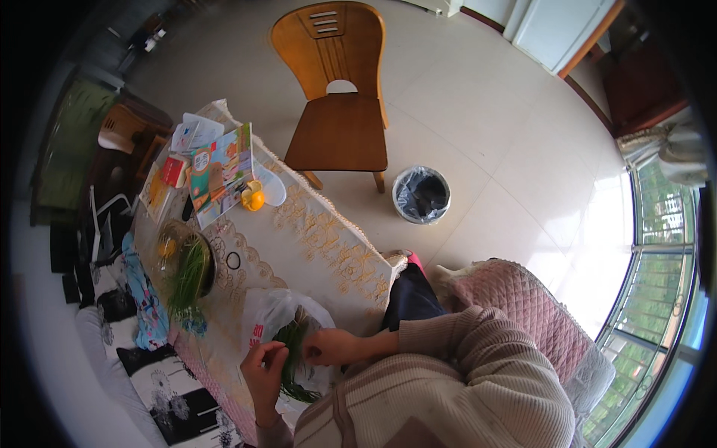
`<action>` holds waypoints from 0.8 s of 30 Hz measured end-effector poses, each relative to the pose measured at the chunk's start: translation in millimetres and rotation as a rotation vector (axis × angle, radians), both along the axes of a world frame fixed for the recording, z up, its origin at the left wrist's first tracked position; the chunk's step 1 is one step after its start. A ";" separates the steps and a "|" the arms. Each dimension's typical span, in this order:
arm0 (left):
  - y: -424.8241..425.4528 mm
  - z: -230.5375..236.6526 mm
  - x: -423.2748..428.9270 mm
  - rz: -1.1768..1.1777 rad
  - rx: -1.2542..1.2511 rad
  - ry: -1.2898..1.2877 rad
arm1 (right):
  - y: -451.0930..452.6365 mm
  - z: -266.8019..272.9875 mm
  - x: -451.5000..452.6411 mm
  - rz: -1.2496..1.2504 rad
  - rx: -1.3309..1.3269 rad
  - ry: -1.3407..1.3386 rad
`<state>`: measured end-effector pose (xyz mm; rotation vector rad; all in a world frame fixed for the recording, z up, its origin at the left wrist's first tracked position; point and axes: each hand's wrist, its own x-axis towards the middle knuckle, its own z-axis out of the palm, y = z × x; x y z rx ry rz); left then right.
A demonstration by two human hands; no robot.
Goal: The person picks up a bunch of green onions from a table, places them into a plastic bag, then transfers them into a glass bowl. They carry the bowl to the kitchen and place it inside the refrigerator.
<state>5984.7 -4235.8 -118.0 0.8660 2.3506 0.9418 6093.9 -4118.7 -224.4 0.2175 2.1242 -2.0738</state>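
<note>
A white plastic bag [272,302] with red printing lies open at the near edge of the table. Long thin green leaves [292,381], like chives, spill out of it. My left hand [264,364] is left of these leaves, thumb and fingertips close together; whatever may be between them is too small to make out. Over the right side of the bag is my right hand [330,347], its fingers curled beside the leaves, and their grip is unclear. Farther off, a metal bowl [210,274] holds more green leaves [189,274], which hang over its near rim.
A floral tablecloth [313,269] covers the table. Books [221,168], a red box [175,170] and a partly peeled orange [253,199] lie at its far end. Beyond stand a wooden chair [339,131] and a lined trash bin [421,196]. A dark ring [233,260] lies near the bowl.
</note>
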 end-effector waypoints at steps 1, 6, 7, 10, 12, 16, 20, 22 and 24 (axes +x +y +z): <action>-3.6 -0.6 -0.2 -0.007 -0.006 0.038 | -1.1 1.1 -1.1 0.045 -0.010 -0.027; -30.3 -7.6 2.4 0.100 -0.030 0.090 | -2.3 11.7 -7.7 0.091 0.128 -0.009; -38.2 -11.0 4.4 0.101 -0.016 0.140 | -1.7 13.9 -8.9 0.112 0.149 -0.022; -65.7 -25.5 15.0 0.186 -0.039 0.212 | 5.2 16.8 -13.8 0.162 0.233 0.071; -84.4 -38.0 25.6 0.230 -0.044 0.273 | 11.1 16.5 -15.8 0.324 0.482 0.189; -122.6 -62.0 54.5 0.322 -0.123 0.335 | 6.0 13.1 -18.9 0.557 0.840 0.464; -157.4 -90.5 78.9 0.651 -0.267 0.506 | -7.8 -2.0 -24.6 0.705 0.865 0.566; -171.3 -107.0 81.3 0.816 -0.300 0.587 | -14.9 -14.1 -28.0 0.755 0.873 0.582; -179.4 -123.3 77.1 0.902 -0.264 0.415 | -21.1 -24.5 -31.4 0.813 0.938 0.573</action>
